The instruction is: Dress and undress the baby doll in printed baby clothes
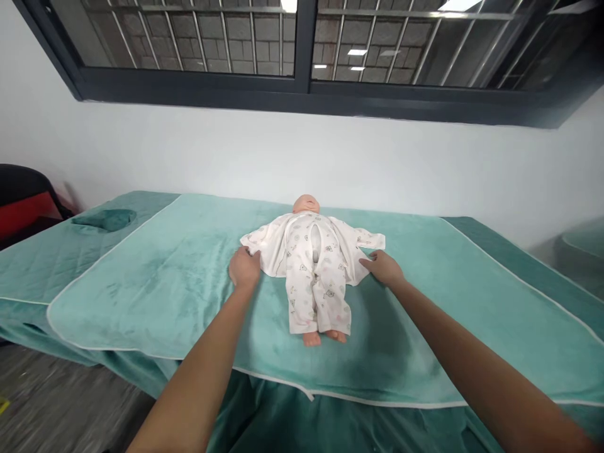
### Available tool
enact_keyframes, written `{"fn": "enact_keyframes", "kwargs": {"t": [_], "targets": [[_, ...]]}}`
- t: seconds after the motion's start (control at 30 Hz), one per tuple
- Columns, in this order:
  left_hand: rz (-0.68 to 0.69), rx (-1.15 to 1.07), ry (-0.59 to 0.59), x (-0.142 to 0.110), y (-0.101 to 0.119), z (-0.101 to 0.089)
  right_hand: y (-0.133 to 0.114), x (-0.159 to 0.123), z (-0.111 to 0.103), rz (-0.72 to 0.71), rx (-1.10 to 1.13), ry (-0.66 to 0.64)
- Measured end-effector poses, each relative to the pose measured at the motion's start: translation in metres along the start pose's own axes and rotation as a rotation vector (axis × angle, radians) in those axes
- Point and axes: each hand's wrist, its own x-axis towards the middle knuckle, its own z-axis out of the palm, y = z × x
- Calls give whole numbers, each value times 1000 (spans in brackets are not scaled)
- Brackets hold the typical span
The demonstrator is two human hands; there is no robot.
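A baby doll (306,203) lies on its back with its head toward the wall and its bare feet toward me. White patterned pants (302,283) with a split at the crotch cover its legs. Its white baby shirt (272,251) is spread out on both sides. My left hand (244,267) is closed on the shirt's edge at the left, near the sleeve. At the right, my right hand (383,267) pinches the shirt's lower corner, below the other sleeve (370,240). The doll's arms are hidden under the cloth.
Under the doll is a light green blanket (189,302) with white edging, laid over a darker green bed cover (42,270) that has a face hole (106,219). A white wall and a barred window (302,94) stand behind. A black and red chair (28,204) is at the left.
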Motion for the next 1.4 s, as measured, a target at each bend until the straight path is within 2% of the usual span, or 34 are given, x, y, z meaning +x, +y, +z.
{"fn": "enact_keyframes", "kwargs": {"t": [0.17,0.23,0.33,0.37,0.43,0.5,0.57,0.6,0.67,0.8,0.9,0.97,1.07,1.13,1.27,1.4], "targets": [[0,-235,-77,-3,12,-22,-47,6,-18,-54,325,-169],[37,-357,-86,-4,28,-34,-73,1,-26,-116,470,-202],[135,-515,-91,-11,68,-48,-114,-17,-29,-270,591,-278],[192,-567,-102,-16,81,-50,-126,-26,-27,-351,562,-306],[389,-633,-172,-30,103,-48,-141,-44,-19,-542,396,-359],[565,-554,-300,-47,110,-40,-143,-63,-10,-716,188,-445],[680,-405,-451,-64,102,-31,-134,-80,-4,-844,76,-556],[712,-353,-489,-72,93,-27,-126,-88,-4,-882,65,-590],[741,-329,-483,-88,69,-25,-109,-104,-8,-891,101,-579],[641,-417,-404,-122,15,-41,-76,-144,-25,-756,158,-468],[556,-411,-464,-153,-15,-57,-59,-183,-30,-699,138,-477],[558,-389,-512,-173,-26,-61,-54,-208,-25,-740,97,-409],[594,-331,-490,-193,-30,-56,-58,-234,-7,-873,-62,-245],[606,-288,-441,-201,-26,-48,-65,-239,8,-911,-199,-151],[560,-261,-328,-210,-16,-31,-78,-232,34,-873,-331,-5],[573,-343,-286,-214,-8,-30,-81,-225,43,-860,-319,67]]}}
